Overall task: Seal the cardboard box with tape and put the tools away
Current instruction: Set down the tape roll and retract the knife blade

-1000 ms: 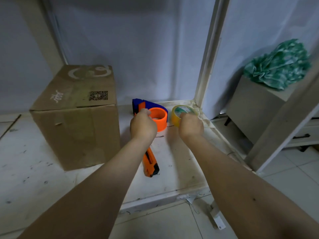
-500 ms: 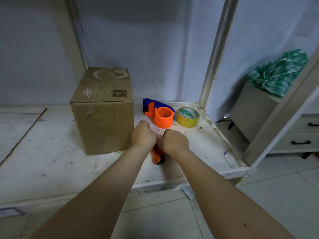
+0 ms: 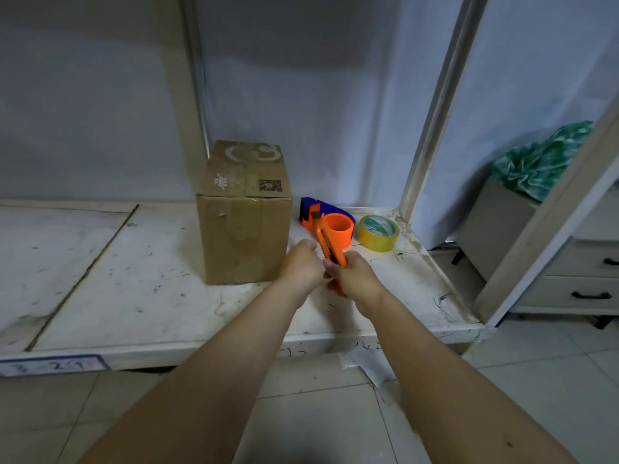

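A closed cardboard box (image 3: 244,226) stands on the low white shelf (image 3: 134,289), with tape along its top seam. To its right lie an orange and blue tape dispenser (image 3: 335,222) and a yellow tape roll (image 3: 378,232). An orange utility knife (image 3: 330,244) is lifted off the shelf and points away from me. My right hand (image 3: 355,279) is wrapped around its handle. My left hand (image 3: 299,266) is closed and touches the knife's near end from the left; whether it grips the knife is hidden.
A white upright post (image 3: 432,128) rises behind the tape roll. At the right stand a grey drawer unit (image 3: 589,289) and a box with a green cloth (image 3: 539,162) on top. Tiled floor (image 3: 318,413) lies in front of the shelf.
My hands left the dispenser and the tape roll, came back to the knife on the shelf, and my right hand has lifted it. The view has pulled back.
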